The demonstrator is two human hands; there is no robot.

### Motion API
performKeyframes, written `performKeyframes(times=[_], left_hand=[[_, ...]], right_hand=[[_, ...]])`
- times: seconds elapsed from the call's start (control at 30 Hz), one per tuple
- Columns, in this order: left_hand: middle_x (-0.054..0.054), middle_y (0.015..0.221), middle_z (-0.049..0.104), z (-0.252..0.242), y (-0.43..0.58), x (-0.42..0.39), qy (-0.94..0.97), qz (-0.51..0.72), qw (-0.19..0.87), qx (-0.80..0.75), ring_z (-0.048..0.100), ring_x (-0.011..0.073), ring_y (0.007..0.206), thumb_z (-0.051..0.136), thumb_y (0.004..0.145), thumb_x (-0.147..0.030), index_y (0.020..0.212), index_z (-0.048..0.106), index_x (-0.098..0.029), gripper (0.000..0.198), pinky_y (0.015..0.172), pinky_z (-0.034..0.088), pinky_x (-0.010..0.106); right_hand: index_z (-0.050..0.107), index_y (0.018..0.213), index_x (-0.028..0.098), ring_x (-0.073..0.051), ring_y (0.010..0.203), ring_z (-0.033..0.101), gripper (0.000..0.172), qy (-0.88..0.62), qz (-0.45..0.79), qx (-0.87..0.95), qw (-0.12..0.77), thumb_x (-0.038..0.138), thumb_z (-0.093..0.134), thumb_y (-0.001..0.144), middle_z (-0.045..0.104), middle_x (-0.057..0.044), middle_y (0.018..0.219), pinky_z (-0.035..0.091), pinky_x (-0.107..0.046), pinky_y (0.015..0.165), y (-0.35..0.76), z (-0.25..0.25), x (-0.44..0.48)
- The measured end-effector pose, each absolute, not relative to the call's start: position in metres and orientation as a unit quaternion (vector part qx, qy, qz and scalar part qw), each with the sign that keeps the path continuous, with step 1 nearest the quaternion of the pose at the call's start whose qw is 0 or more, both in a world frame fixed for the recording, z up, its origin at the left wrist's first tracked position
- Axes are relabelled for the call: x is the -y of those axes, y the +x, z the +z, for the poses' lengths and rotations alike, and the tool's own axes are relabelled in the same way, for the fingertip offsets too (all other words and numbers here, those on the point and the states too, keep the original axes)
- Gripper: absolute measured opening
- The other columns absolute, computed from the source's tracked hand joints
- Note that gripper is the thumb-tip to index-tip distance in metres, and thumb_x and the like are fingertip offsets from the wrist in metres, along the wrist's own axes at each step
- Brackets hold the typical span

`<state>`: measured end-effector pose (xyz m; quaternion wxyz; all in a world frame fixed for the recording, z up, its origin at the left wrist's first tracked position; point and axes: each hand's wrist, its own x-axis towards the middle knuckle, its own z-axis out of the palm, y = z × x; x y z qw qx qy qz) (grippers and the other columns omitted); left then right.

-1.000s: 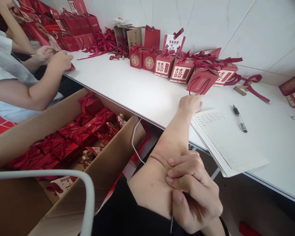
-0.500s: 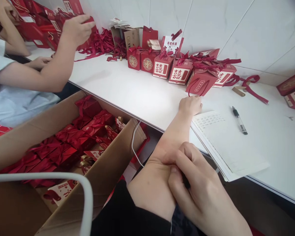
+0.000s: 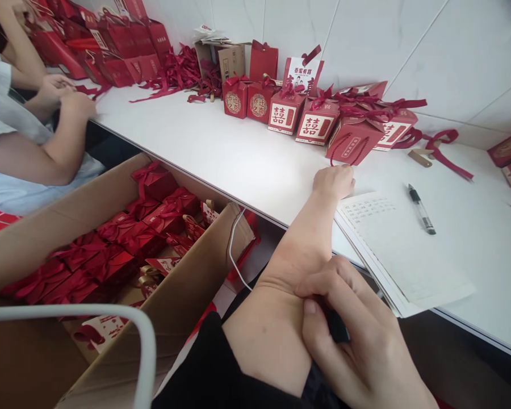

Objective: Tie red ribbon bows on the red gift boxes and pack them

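My left hand (image 3: 334, 180) rests on the white table with its fingers curled under in a loose fist, and nothing shows in it. Just beyond it stands a red gift box with rope handles (image 3: 352, 142); one handle hangs close to my knuckles. My right hand (image 3: 353, 324) lies across my left arm (image 3: 289, 272), its bent fingers and thumb pinching the skin near the inner elbow. To the right of my left hand are an open notebook (image 3: 404, 255) with handwriting and a black-capped pen (image 3: 421, 209).
Red boxes with ribbons (image 3: 282, 113) line the wall. Loose red ribbons (image 3: 174, 71) and an open cardboard box (image 3: 232, 59) lie farther left. A large carton (image 3: 204, 267) below holds several ribboned boxes. A white tube (image 3: 147, 341) crosses in front. A co-worker's hands (image 3: 63, 91) are at the left.
The co-worker's raised arm has come down and back from the red bags to the table edge. My right-hand fingers have shifted slightly on my arm; my left hand stays put.
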<state>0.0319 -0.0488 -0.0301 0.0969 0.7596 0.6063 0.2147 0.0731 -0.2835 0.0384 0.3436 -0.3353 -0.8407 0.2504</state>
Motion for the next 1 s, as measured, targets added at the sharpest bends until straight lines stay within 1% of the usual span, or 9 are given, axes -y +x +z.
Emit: performKeyframes(times=[0.2, 0.43, 0.63, 0.73, 0.8, 0.87, 0.93, 1.0], left_hand=[[0.012, 0.098, 0.067, -0.028, 0.032, 0.052, 0.751, 0.207, 0.092, -0.621, 0.062, 0.0214, 0.097, 0.045, 0.087, -0.021, 0.104, 0.061, -0.012, 0.026, 0.081, 0.046, 0.03], [0.013, 0.098, 0.067, -0.028, 0.031, 0.051, 0.755, 0.204, 0.095, -0.616, 0.062, 0.023, 0.098, 0.043, 0.087, -0.02, 0.105, 0.06, -0.011, 0.027, 0.08, 0.046, 0.032], [0.012, 0.097, 0.068, -0.028, 0.032, 0.05, 0.754, 0.205, 0.086, -0.618, 0.063, 0.0222, 0.096, 0.043, 0.086, -0.021, 0.103, 0.061, -0.011, 0.027, 0.079, 0.047, 0.031], [0.011, 0.1, 0.068, -0.027, 0.031, 0.049, 0.755, 0.205, 0.084, -0.618, 0.062, 0.0205, 0.098, 0.044, 0.087, -0.022, 0.103, 0.061, -0.013, 0.025, 0.083, 0.046, 0.029], [0.011, 0.102, 0.068, -0.025, 0.03, 0.049, 0.754, 0.193, 0.086, -0.622, 0.062, 0.0198, 0.1, 0.045, 0.086, -0.023, 0.104, 0.061, -0.015, 0.025, 0.085, 0.045, 0.029], [0.011, 0.101, 0.068, -0.021, 0.028, 0.05, 0.752, 0.173, 0.089, -0.631, 0.062, 0.0198, 0.101, 0.044, 0.086, -0.024, 0.105, 0.061, -0.016, 0.026, 0.086, 0.045, 0.029], [0.01, 0.1, 0.069, -0.019, 0.026, 0.051, 0.75, 0.158, 0.083, -0.637, 0.062, 0.0205, 0.1, 0.044, 0.085, -0.026, 0.104, 0.061, -0.016, 0.027, 0.084, 0.046, 0.03], [0.011, 0.097, 0.07, -0.018, 0.024, 0.052, 0.75, 0.157, 0.071, -0.639, 0.064, 0.0213, 0.096, 0.045, 0.084, -0.027, 0.102, 0.062, -0.016, 0.027, 0.082, 0.047, 0.03]], right_hand=[[0.046, 0.08, 0.017, -0.012, 0.069, 0.044, 0.014, -0.335, 0.262, 0.841, 0.335, 0.005, 0.04, 0.085, 0.04, -0.002, 0.077, 0.04, -0.026, 0.057, 0.076, 0.038, 0.285], [0.041, 0.076, 0.017, -0.013, 0.067, 0.045, 0.015, -0.346, 0.25, 0.837, 0.343, 0.007, 0.039, 0.086, 0.041, -0.002, 0.076, 0.04, -0.026, 0.056, 0.073, 0.038, 0.284], [0.047, 0.082, 0.017, -0.014, 0.066, 0.043, 0.013, -0.341, 0.259, 0.834, 0.349, 0.007, 0.039, 0.086, 0.039, -0.002, 0.074, 0.04, -0.027, 0.054, 0.074, 0.037, 0.283], [0.051, 0.087, 0.017, -0.017, 0.074, 0.046, 0.015, -0.337, 0.263, 0.839, 0.335, 0.007, 0.04, 0.085, 0.042, -0.004, 0.08, 0.044, -0.029, 0.06, 0.072, 0.036, 0.286], [0.054, 0.094, 0.017, -0.019, 0.085, 0.049, 0.02, -0.329, 0.259, 0.85, 0.319, 0.007, 0.04, 0.085, 0.046, -0.007, 0.089, 0.047, -0.033, 0.07, 0.067, 0.035, 0.287], [0.055, 0.1, 0.019, -0.021, 0.095, 0.05, 0.025, -0.31, 0.253, 0.863, 0.308, 0.009, 0.039, 0.085, 0.049, -0.009, 0.099, 0.046, -0.039, 0.081, 0.059, 0.035, 0.286], [0.056, 0.103, 0.022, -0.021, 0.098, 0.051, 0.025, -0.264, 0.239, 0.884, 0.302, 0.015, 0.04, 0.086, 0.053, -0.007, 0.104, 0.043, -0.042, 0.09, 0.05, 0.035, 0.284], [0.058, 0.102, 0.028, -0.02, 0.099, 0.053, 0.021, -0.218, 0.21, 0.906, 0.296, 0.026, 0.044, 0.086, 0.057, -0.002, 0.103, 0.044, -0.039, 0.09, 0.043, 0.037, 0.282]])
